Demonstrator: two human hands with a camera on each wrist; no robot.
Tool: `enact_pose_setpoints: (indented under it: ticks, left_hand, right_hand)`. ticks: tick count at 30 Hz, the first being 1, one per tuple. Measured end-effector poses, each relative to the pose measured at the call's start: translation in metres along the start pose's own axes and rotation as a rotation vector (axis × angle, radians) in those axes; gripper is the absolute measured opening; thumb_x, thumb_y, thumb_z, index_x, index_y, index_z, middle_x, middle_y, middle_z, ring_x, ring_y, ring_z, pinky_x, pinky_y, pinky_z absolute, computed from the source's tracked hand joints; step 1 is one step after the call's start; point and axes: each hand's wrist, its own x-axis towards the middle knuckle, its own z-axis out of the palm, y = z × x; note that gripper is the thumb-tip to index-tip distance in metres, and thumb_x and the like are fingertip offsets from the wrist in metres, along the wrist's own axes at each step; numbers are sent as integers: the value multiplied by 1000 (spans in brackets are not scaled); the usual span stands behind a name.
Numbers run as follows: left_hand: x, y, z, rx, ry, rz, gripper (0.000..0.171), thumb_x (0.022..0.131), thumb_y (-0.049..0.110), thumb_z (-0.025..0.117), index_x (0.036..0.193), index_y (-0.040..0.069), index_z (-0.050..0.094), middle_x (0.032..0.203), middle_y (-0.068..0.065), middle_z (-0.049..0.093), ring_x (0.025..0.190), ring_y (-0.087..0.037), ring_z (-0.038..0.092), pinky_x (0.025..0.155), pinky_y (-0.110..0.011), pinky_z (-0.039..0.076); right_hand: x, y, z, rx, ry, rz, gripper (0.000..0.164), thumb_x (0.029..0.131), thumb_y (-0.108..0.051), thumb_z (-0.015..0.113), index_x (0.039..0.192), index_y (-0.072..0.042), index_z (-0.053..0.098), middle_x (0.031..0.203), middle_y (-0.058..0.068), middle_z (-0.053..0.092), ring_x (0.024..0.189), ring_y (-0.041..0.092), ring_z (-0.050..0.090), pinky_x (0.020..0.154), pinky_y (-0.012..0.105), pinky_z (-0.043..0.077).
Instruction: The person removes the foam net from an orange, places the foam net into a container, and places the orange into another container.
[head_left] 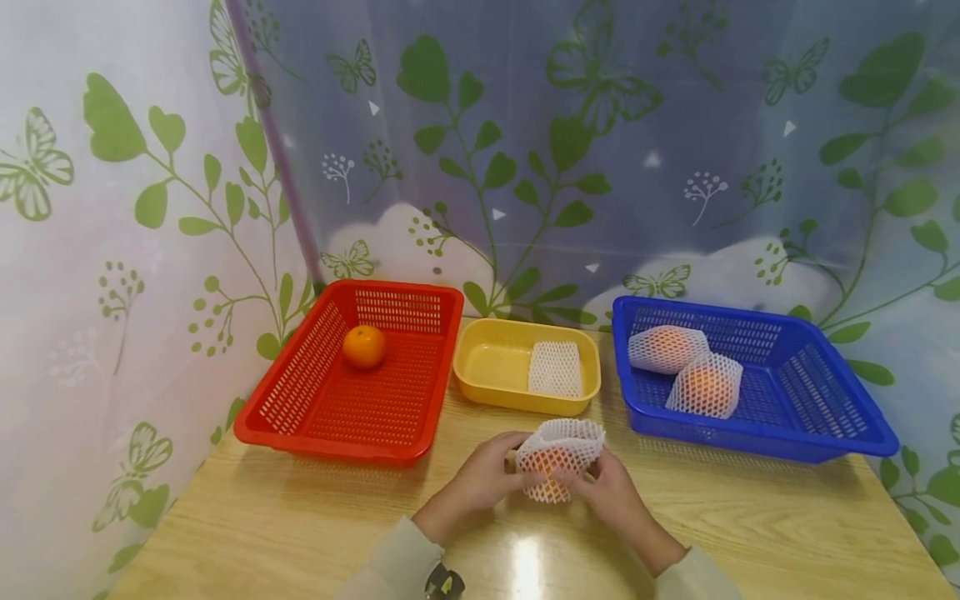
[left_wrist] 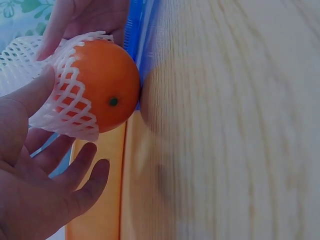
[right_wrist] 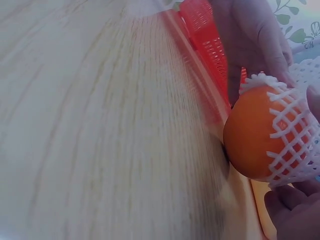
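Between both hands, over the front part of the table, is an orange (left_wrist: 112, 87) partly inside a white foam net sleeve (head_left: 573, 435). The bare lower side of the fruit, with its green stem spot, shows in the left wrist view. Above the orange, the loose end of the sleeve gapes upward. My left hand (head_left: 487, 477) holds the net from the left, thumb pressed on the mesh. On the opposite side my right hand (head_left: 613, 492) grips the sleeve, its thumb across the front; several of its fingers are hidden behind.
A red basket (head_left: 258, 435) at left holds one bare orange (head_left: 364, 347). In the yellow tray (head_left: 480, 396) lies a flat foam net (head_left: 555, 369). At right, the blue basket (head_left: 757, 433) contains two net-wrapped fruits (head_left: 705, 387). A patterned curtain (head_left: 480, 167) hangs behind.
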Motion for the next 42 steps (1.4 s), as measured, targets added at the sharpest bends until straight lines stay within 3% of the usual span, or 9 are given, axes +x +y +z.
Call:
enact_pose_setpoints:
  ticks: [5,11,25,36,42]
  left_hand:
    - [-1,1,0,12,64,4,39,85,28,76,120,13,67,119,0,65,113,-18,57,95,-41,49]
    - [-1,2,-1,-10,123,4,28,85,25,76,109,12,71,108,1,68,105,-17,60,94,-45,48]
    - [-2,-1,-2,-5,45,15,50,85,30,76,129,11,60,128,-5,60,115,-25,55,94,-44,49]
    - [-1,-1,-2,9,-18,23,59,83,30,78,135,16,55,135,-2,56,120,-23,52,100,-43,44]
    - [-1,0,-2,16,-25,39,57,84,30,77,134,16,55,134,-1,57,120,-22,52,103,-45,43]
  right_hand:
    - [-1,1,1,2,-36,17,54,85,-11,75,130,3,50,127,19,59,123,40,52,105,53,39]
    - [-2,-2,2,7,-37,36,53,84,-12,76,130,1,52,126,17,60,123,39,52,105,53,39]
    - [-2,-3,3,-55,0,-5,47,84,-14,77,124,1,58,120,14,65,119,37,56,104,54,40]
    - [0,-6,3,-70,80,4,28,83,-15,78,106,-2,70,102,6,72,100,11,63,91,28,50]
    - [1,-9,3,-41,85,13,31,83,-10,77,110,2,68,107,10,71,102,9,62,96,32,49]
